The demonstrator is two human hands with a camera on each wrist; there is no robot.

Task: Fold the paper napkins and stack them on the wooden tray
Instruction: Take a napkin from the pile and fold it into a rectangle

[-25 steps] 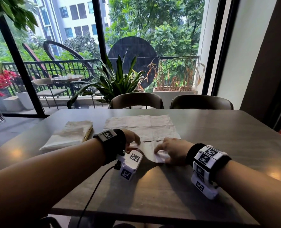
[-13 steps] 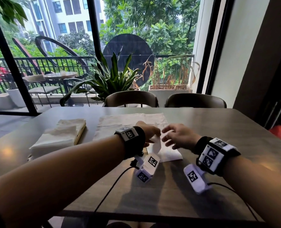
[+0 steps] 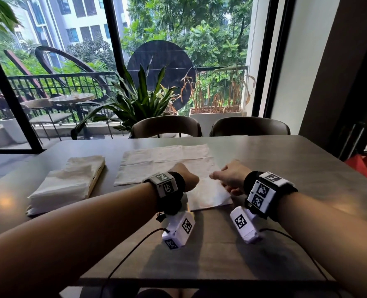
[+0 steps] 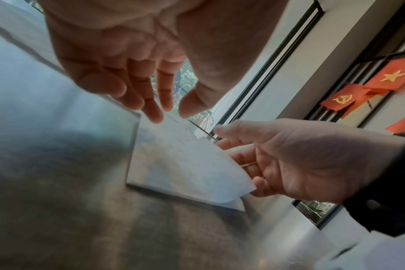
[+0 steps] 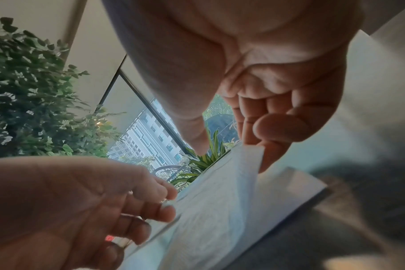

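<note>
A white paper napkin (image 3: 210,196) lies partly folded on the grey table (image 3: 285,190) in front of me, its upper layer lifted on the right (image 4: 180,164). My left hand (image 3: 189,178) is at its far left edge, where thumb and forefinger pinch the paper (image 5: 169,201). My right hand (image 3: 223,179) is at the far right; its curled fingers (image 4: 240,159) lie behind the raised flap (image 5: 220,210), with the thumb apart from it. Folded napkins (image 3: 66,186) are stacked on the wooden tray (image 3: 96,179) to the left. Unfolded napkins (image 3: 163,162) lie flat beyond my hands.
Two dark chairs (image 3: 167,125) (image 3: 249,125) stand at the table's far side, in front of a window and a plant. Cables (image 3: 124,261) run from my wrists over the near table edge. Bare tabletop stretches to the right.
Both hands have moved away from me, from the napkin's near edge to its far edge. The left hand has carried the lifted flap with it. The right hand has come off the table onto the flap.
</note>
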